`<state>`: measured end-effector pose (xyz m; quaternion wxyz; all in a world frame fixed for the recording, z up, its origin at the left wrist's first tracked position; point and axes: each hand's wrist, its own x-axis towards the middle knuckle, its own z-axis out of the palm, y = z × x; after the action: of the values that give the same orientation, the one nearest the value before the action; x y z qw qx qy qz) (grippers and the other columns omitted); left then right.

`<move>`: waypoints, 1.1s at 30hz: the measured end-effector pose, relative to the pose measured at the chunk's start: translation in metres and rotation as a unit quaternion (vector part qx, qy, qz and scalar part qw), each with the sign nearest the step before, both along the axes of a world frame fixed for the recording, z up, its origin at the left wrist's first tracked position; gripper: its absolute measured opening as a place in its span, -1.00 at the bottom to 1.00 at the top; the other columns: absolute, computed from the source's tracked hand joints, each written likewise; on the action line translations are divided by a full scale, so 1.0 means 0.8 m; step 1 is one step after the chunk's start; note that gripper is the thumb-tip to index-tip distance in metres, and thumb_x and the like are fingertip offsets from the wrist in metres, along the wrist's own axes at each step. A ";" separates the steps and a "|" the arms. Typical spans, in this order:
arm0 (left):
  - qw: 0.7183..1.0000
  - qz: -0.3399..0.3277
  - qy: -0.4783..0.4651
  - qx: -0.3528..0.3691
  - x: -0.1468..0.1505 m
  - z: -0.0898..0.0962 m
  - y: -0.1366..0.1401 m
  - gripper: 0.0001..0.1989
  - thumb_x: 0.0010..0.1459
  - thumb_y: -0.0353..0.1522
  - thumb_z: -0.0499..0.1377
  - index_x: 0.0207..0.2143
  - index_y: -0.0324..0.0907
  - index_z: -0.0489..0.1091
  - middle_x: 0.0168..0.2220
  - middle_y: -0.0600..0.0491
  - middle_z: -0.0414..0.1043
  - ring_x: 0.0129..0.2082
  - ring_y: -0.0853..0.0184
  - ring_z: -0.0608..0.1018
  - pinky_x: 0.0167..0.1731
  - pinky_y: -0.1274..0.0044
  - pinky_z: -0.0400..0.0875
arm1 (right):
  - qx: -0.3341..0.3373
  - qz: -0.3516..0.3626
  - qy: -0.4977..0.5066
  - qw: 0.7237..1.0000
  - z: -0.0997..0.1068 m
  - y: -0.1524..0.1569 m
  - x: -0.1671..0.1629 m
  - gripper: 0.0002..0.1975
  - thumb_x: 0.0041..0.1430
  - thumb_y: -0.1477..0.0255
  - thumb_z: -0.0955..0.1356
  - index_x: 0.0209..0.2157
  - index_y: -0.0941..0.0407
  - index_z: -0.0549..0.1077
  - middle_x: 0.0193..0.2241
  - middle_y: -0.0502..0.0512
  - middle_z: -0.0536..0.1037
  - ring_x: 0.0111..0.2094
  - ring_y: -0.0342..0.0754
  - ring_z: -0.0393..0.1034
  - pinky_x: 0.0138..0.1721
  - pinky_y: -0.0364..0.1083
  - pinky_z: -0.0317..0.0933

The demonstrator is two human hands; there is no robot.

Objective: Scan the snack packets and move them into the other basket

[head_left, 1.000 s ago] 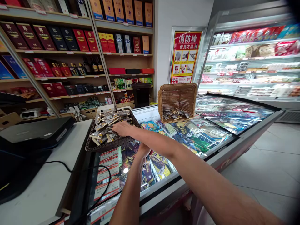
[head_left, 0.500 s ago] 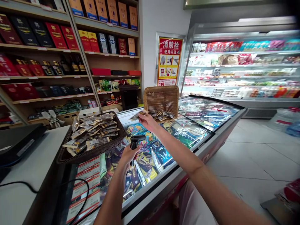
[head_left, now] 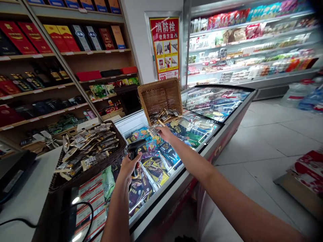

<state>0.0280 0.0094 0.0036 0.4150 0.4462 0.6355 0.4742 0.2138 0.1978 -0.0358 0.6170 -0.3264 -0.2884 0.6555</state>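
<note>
My left hand [head_left: 130, 167] is wrapped round the grip of a black handheld barcode scanner [head_left: 135, 146], held above the freezer glass. Between the fingers of my right hand [head_left: 164, 132] is a small clear snack packet [head_left: 153, 130], just in front of a light wicker basket [head_left: 161, 95]. That basket is tipped towards me, with several similar packets [head_left: 166, 115] lying in it. At the left, a dark woven basket [head_left: 83, 178] is heaped with more packets [head_left: 92, 144] of the same look.
Below my hands is a glass-topped chest freezer [head_left: 174, 179] full of coloured packages. A white counter [head_left: 37, 191] with a black cable [head_left: 92, 215] stands at the left. Boxes fill the shelves [head_left: 68, 53] behind. Water bottles [head_left: 297, 94] and a red-and-white carton [head_left: 309, 171] are at the right.
My right hand has moved the packet from left of the wicker basket to the basket's front edge. The scanner stays in my left hand. The camera view has shifted.
</note>
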 end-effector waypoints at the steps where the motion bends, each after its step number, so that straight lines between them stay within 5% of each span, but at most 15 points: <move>1: 1.000 0.000 -0.010 -0.002 0.000 0.000 0.000 -0.38 -0.30 0.05 0.45 -0.38 -0.16 0.31 -0.56 0.20 0.33 -0.67 0.50 0.30 -0.67 0.60 0.19 | 0.002 -0.003 0.000 1.000 -0.003 0.002 0.001 -0.81 -0.15 0.60 0.48 -0.42 0.17 0.46 -0.49 -0.01 0.56 -0.42 -0.15 0.44 -0.37 -0.19 0.26; 7: 0.999 -0.037 -0.009 0.000 0.001 0.003 -0.003 -0.42 -0.23 0.00 0.45 -0.34 -0.16 0.31 -0.55 0.21 0.33 -0.65 0.49 0.31 -0.65 0.61 0.19 | 0.001 -0.017 0.011 1.000 -0.012 0.010 0.003 -0.79 -0.12 0.52 0.50 -0.37 0.17 0.48 -0.45 0.00 0.60 -0.43 -0.15 0.46 -0.37 -0.18 0.29; 14: 0.982 -0.111 0.147 0.049 -0.002 0.018 -0.008 -0.54 -0.06 0.01 0.38 -0.39 -0.13 0.34 -0.65 0.19 0.31 -0.65 0.40 0.35 -0.60 0.57 0.22 | -0.026 -0.020 -0.041 0.999 -0.018 0.015 0.010 -0.74 -0.08 0.39 0.50 -0.32 0.15 0.47 -0.44 0.03 0.59 -0.42 -0.12 0.48 -0.42 -0.18 0.27; 19: 0.971 -0.102 0.210 0.055 0.001 0.021 -0.008 -0.55 -0.08 0.04 0.35 -0.41 -0.12 0.36 -0.70 0.19 0.30 -0.67 0.36 0.37 -0.61 0.56 0.18 | -0.017 -0.008 -0.056 0.998 -0.017 0.014 0.010 -0.71 -0.09 0.37 0.51 -0.30 0.13 0.47 -0.41 0.03 0.59 -0.36 -0.08 0.50 -0.39 -0.17 0.30; 33: 0.982 -0.063 0.175 0.033 -0.001 0.009 0.000 -0.56 -0.15 0.00 0.38 -0.43 -0.11 0.36 -0.71 0.19 0.29 -0.70 0.36 0.36 -0.63 0.56 0.19 | -0.068 -0.035 -0.063 0.995 0.012 -0.004 0.009 -0.87 0.10 0.36 0.41 -0.38 0.11 0.40 -0.53 -0.01 0.46 -0.50 -0.14 0.35 -0.50 -0.18 0.20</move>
<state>0.0272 0.0094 0.0111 0.3117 0.5744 0.6531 0.3825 0.2208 0.1942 -0.0259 0.5963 -0.4187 -0.2697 0.6295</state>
